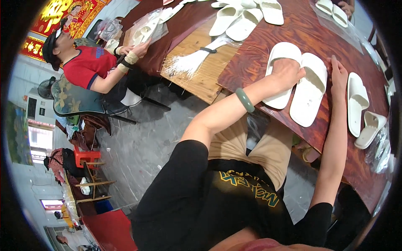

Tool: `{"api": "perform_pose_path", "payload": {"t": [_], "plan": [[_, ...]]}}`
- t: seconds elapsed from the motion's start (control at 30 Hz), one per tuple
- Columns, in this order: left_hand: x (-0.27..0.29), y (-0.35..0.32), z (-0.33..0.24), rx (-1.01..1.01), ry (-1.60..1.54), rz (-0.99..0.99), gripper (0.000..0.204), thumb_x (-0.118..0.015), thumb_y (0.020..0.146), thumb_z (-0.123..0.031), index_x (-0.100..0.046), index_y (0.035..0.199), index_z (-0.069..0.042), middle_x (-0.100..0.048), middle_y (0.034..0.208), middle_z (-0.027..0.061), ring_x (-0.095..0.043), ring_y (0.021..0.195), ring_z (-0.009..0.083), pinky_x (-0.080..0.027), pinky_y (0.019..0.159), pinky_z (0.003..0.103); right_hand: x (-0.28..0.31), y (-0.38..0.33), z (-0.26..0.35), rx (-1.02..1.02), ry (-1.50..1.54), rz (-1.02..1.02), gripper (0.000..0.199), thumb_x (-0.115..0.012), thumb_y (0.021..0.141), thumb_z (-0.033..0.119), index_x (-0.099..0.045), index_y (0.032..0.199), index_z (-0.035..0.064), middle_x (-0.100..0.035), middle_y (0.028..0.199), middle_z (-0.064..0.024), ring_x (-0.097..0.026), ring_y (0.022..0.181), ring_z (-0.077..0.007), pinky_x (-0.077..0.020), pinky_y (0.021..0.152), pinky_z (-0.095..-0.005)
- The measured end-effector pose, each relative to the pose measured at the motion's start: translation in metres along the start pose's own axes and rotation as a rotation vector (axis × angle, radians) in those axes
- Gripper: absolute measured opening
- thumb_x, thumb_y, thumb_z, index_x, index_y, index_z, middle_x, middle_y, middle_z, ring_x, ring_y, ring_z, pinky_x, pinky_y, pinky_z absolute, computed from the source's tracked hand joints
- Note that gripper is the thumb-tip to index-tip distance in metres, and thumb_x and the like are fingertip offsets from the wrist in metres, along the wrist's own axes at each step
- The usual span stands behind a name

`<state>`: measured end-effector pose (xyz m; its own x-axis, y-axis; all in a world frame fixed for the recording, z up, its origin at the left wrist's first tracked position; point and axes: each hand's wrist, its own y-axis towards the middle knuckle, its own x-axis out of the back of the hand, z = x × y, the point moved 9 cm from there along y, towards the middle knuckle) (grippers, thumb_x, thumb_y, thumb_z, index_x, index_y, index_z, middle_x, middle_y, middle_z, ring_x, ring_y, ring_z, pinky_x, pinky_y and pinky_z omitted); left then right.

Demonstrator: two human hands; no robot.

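A pair of white slide slippers lies side by side on the table before me. My left hand (286, 73), with a green bangle (244, 100) on the wrist, is at the strap of the left slipper (284, 51). Its fingers are curled and partly hidden in the slipper's opening, and its thumb points toward the right slipper (305, 106). Along the outer side of that right slipper, my right hand (338, 78) stands with fingers stretched upward, holding nothing. Whether it touches the slipper's edge I cannot tell.
Two more white slippers (357, 102) lie right of my right forearm, beside clear plastic bags (379, 150). A bundle of white ties (192, 58) rests on the bare wood strip. More slippers (245, 23) sit at the far side. A person in red (90, 67) handles a bagged slipper on the left.
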<state>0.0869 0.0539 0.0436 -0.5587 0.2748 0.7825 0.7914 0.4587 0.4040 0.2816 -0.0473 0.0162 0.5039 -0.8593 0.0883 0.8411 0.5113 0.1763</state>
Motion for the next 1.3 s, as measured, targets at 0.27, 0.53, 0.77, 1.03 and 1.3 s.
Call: {"api": "perform_pose_path", "payload": {"t": [0.27,0.53,0.77,1.03,1.3], "plan": [[0.046,0.003,0.028,-0.050,0.058,0.028,0.043,-0.047,0.086,-0.034,-0.063,0.064,0.000,-0.060,0.063,0.0197,-0.061,0.064,0.0337,-0.048,0.062,0.043,0.003,0.007,-0.018,0.020,-0.115,0.006,0.036,-0.058,0.089,0.036,-0.068,0.086,0.0022,-0.057,0.070,0.0030,-0.046,0.062,-0.0045,-0.0337,0.056,-0.0189],[0.112,0.014,0.170,0.289,-0.144,0.011,0.044,-0.045,0.094,-0.030,-0.054,0.063,-0.001,-0.048,0.056,0.0020,-0.042,0.056,0.0142,-0.032,0.050,0.035,-0.013,-0.002,-0.003,0.198,-0.397,-0.024,0.038,-0.052,0.086,0.037,-0.066,0.081,0.0019,-0.065,0.078,-0.0178,-0.064,0.075,-0.0264,-0.0483,0.069,-0.0376],[0.191,0.081,0.328,0.321,0.048,-0.033,0.055,-0.056,0.089,-0.037,-0.041,0.054,0.002,-0.034,0.052,-0.0004,-0.031,0.053,0.0102,-0.026,0.047,0.034,-0.021,-0.002,0.002,0.230,-0.568,-0.034,0.037,-0.049,0.085,0.038,-0.065,0.077,0.0065,-0.063,0.080,-0.0181,-0.060,0.080,-0.0365,-0.0464,0.069,-0.0466],[0.143,0.066,0.338,0.320,0.150,-0.116,0.041,-0.051,0.088,-0.035,-0.066,0.088,0.004,-0.061,0.068,0.0188,-0.060,0.065,0.0240,-0.044,0.064,0.038,-0.004,-0.006,0.006,0.203,-0.589,-0.031,0.024,-0.054,0.083,0.025,-0.064,0.082,0.0035,-0.063,0.084,-0.0184,-0.060,0.082,-0.0373,-0.0466,0.073,-0.0451],[0.160,0.039,0.168,0.200,0.172,-0.103,0.045,-0.055,0.085,-0.044,-0.067,0.099,-0.003,-0.065,0.073,0.0173,-0.064,0.072,0.0234,-0.047,0.066,0.034,0.115,-0.004,0.067,0.152,-1.908,0.239,0.054,-0.068,0.066,0.012,-0.055,0.118,0.0105,-0.058,0.110,-0.0081,-0.052,0.106,-0.0280,-0.0380,0.090,-0.0464]]}}
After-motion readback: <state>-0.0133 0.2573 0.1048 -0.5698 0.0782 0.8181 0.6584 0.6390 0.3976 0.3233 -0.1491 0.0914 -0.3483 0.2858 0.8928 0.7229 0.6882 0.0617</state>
